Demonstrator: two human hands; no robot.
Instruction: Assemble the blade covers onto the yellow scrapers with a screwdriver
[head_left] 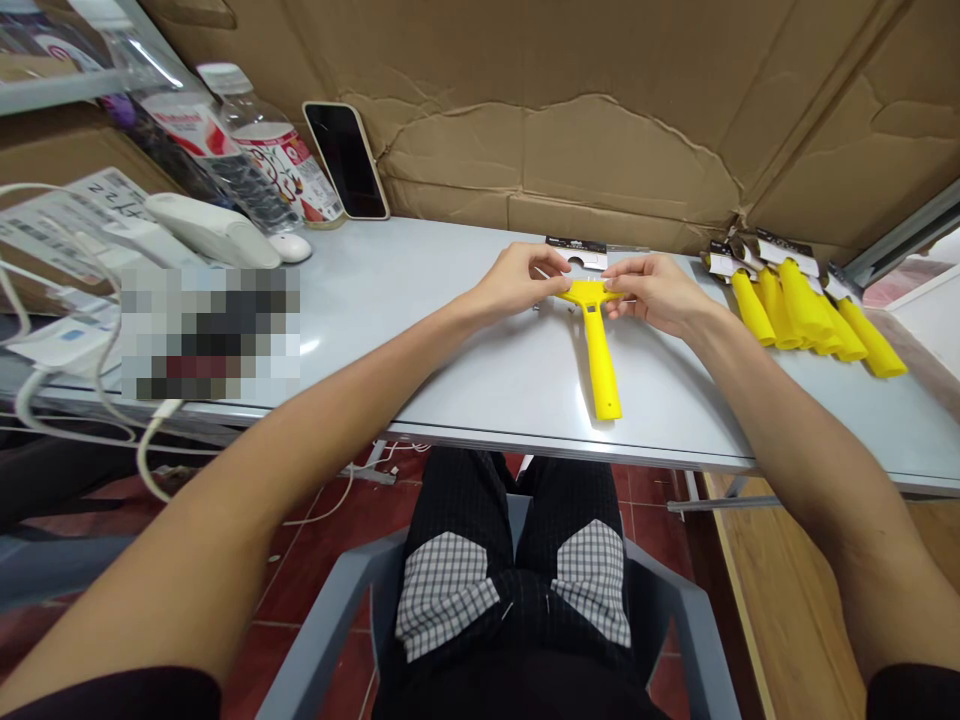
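Note:
A yellow scraper [600, 350] with a wide T-shaped head and a long handle lies on the grey table, its handle toward me. My left hand [525, 277] pinches the left end of the head between thumb and fingers. On the opposite end, the fingers of my right hand [654, 292] are closed round the right corner. A black and white card [577, 252] in clear plastic is at the far edge of the head, between both hands. Small metal bits, perhaps screws, lie below my left fingers; they are too small to tell.
Several yellow scrapers [806, 305] with cards lie piled at the right. At the left stand plastic bottles [289, 165], a phone [346, 160] leaning on cardboard, a white handheld device [214, 228] and white cables [97, 390]. A cardboard wall [555, 150] closes the back.

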